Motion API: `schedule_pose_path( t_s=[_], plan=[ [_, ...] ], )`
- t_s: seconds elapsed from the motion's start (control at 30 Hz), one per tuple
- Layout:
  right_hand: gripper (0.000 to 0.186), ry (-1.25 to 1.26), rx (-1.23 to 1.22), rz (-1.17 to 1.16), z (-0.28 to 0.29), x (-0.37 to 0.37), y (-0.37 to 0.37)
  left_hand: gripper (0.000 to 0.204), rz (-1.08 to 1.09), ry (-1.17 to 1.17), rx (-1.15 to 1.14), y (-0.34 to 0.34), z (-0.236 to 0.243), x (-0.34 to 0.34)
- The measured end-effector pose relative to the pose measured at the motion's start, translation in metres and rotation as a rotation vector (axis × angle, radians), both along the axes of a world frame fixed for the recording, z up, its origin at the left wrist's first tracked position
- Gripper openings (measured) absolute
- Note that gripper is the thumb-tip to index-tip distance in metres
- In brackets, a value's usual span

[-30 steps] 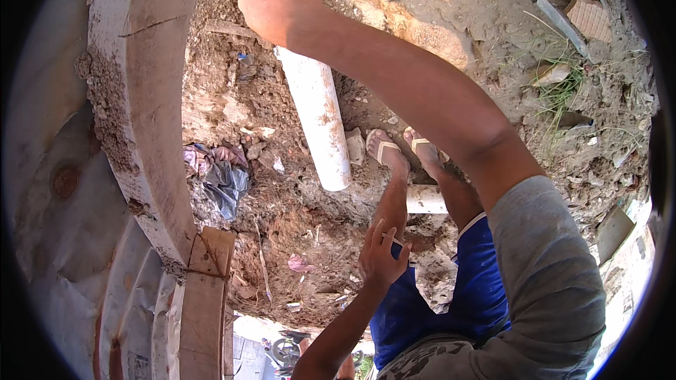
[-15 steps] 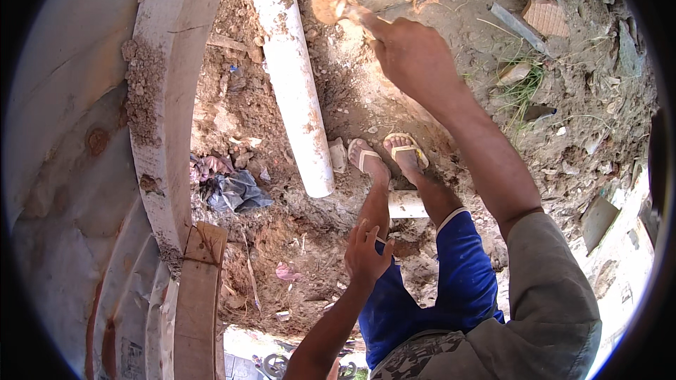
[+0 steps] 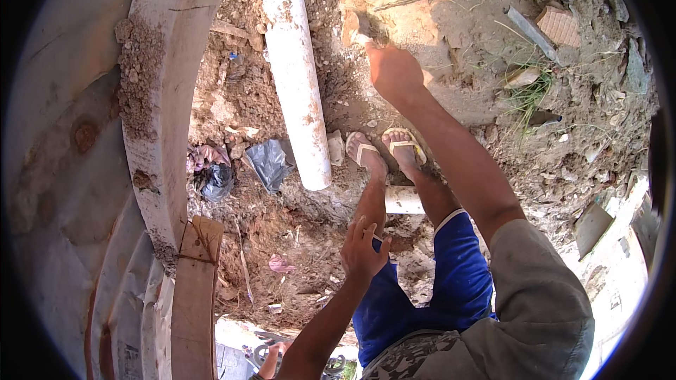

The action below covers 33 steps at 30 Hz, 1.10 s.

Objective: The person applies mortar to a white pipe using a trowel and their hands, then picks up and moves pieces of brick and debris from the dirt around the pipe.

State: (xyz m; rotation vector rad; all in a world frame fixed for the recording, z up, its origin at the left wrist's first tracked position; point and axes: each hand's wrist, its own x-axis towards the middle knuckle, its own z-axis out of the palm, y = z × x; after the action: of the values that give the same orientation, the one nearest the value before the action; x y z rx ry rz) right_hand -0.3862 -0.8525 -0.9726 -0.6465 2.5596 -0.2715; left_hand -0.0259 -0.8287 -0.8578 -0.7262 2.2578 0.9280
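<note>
My right hand (image 3: 396, 70) is closed on a small soil-covered hand tool (image 3: 350, 30), whose exact kind I cannot make out, over the sandy dirt to the right of a long white pipe (image 3: 296, 91). My left hand (image 3: 362, 253) rests open near my left knee, fingers apart. My sandalled feet stand beside the pipe's lower end, and a shorter white pipe (image 3: 403, 199) lies crosswise behind my ankles.
A mud-caked white beam (image 3: 158, 105) and wooden post (image 3: 189, 309) rise on my left beside a stained wall (image 3: 63, 190). Crumpled plastic bags (image 3: 266, 163), a brick piece (image 3: 560, 27), grass and rubble litter the ground. A person's limb (image 3: 271, 360) shows at the bottom edge.
My right hand has come from above the white pipe to the dirt right of it, and since half a second ago slightly down. A dark plastic bag appears shifted rightward and spread out.
</note>
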Motion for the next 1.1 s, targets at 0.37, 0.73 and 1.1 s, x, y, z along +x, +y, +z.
schedule_pose_path(
  t_s=[0.37,0.73,1.1],
  plan=[
    [0.040,-0.011,-0.053,-0.171,0.026,0.009,0.008,0.044,-0.018,0.006,-0.029,-0.006,-0.001,0.002],
    [0.041,-0.016,0.161,0.020,0.032,0.001,-0.013,0.045,0.064,-0.020,-0.016,-0.008,0.001,0.007],
    [0.024,0.077,-0.078,-0.041,-0.019,0.005,0.000,0.044,0.087,0.066,-0.042,0.006,0.001,0.014]
  ],
)
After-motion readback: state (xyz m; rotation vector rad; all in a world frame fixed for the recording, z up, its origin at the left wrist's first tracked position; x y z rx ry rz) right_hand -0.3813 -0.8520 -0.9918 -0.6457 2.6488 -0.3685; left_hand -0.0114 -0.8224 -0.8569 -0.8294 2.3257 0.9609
